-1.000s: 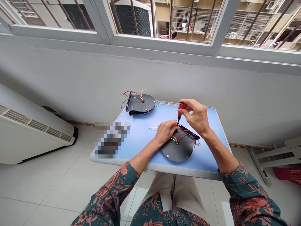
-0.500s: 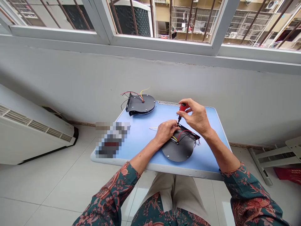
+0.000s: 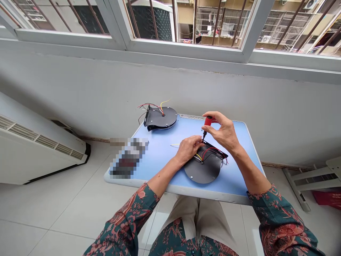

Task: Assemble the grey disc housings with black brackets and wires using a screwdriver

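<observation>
A round dark-grey device (image 3: pixel 204 172) with a flat bracket (image 3: pixel 217 149) along its far side lies on the small blue table. Red, black, yellow and white wires come out of its middle. My right hand (image 3: pixel 223 131) grips a red-handled screwdriver (image 3: pixel 208 121), which stands nearly upright with its tip down at the bracket's left end. My left hand (image 3: pixel 188 148) is closed at that same corner, thumb and fingers holding the device beside the screwdriver's tip. Whatever screw or small part sits under the tip is hidden by my fingers.
A second such device (image 3: pixel 162 117) with loose wires rests at the table's far left corner. A pixelated patch (image 3: pixel 128 160) covers something at the near left of the blue table (image 3: pixel 160 153). Wall and window stand behind; a white appliance (image 3: pixel 39 142) is left.
The screwdriver's handle has turned or tilted slightly in my right fingers, its tip staying at the bracket. My left hand holds its place; the whole view has shifted a little.
</observation>
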`<state>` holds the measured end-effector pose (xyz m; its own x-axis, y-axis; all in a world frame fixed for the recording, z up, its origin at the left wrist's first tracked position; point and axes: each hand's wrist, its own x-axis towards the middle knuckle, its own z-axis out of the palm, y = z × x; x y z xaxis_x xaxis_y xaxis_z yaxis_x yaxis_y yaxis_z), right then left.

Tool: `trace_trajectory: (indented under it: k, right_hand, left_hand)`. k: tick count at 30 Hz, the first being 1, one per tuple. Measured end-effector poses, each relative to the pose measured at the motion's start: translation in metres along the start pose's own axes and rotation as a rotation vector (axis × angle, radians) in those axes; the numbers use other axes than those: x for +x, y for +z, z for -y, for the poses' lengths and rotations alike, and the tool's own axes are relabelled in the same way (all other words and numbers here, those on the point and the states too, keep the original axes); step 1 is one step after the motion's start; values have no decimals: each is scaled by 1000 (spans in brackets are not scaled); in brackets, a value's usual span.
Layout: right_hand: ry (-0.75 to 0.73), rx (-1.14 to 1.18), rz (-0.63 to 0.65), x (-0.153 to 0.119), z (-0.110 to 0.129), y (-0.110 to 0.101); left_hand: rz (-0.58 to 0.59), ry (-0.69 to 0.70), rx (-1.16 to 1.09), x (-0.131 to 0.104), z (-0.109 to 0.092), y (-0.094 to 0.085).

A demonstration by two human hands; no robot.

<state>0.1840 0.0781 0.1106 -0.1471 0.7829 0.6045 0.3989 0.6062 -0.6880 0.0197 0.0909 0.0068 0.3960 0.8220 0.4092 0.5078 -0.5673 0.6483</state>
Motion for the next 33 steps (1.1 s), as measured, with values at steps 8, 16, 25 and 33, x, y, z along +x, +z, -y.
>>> trace_trajectory:
  k: [8,16,25,33]
  right_hand:
    - [65,330,230,2,-6,-5]
    - [8,49,-18,-3,-8,4]
    - [51,188,140,-3,-8,-3]
    - [67,200,107,-3,-4,1]
  left_hand:
    - [28,-3,-52,1,1,-1]
    - [15,-23,26,0,0,-1]
    - [13,-9,26,0,0,-1]
    - [1,7,-100,-1,3,-3]
